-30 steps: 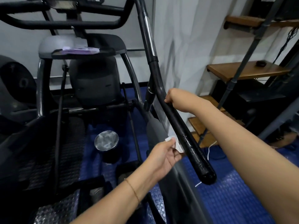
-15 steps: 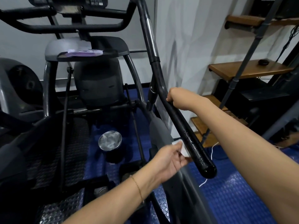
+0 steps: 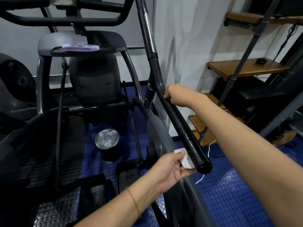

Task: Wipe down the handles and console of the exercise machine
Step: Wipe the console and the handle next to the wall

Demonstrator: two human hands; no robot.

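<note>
A person wipes the long black handle (image 3: 183,130) of an exercise machine (image 3: 91,79). The bar slants from the top of the view down to a rounded end at centre right, and its lower stretch glistens. The left hand (image 3: 170,167) pinches a small white wipe (image 3: 186,159) between thumb and fingers (image 3: 183,173) and presses it against the left side of the handle, just above its tip. Further up the handle, below its bend, the right hand (image 3: 173,94) is clenched around the bar, its fingers mostly hidden behind it. A thin gold bracelet (image 3: 134,203) circles the left wrist.

Left of the handle, at the top edge, the machine's console (image 3: 64,1) is blurred and cut off by the frame, with fixed black handlebars (image 3: 65,22) beneath it. Below those, a grey tray (image 3: 114,48) carries a purple packet (image 3: 78,47). Lower and still left of the handle, a dark container with a round shiny metal top (image 3: 107,138) stands on the blue studded floor (image 3: 229,194). A white cable (image 3: 209,148) trails across the floor just behind the handle's tip. Right of the handle, wooden stairs (image 3: 246,68) on a dark metal frame climb beside a white wall (image 3: 180,38).
</note>
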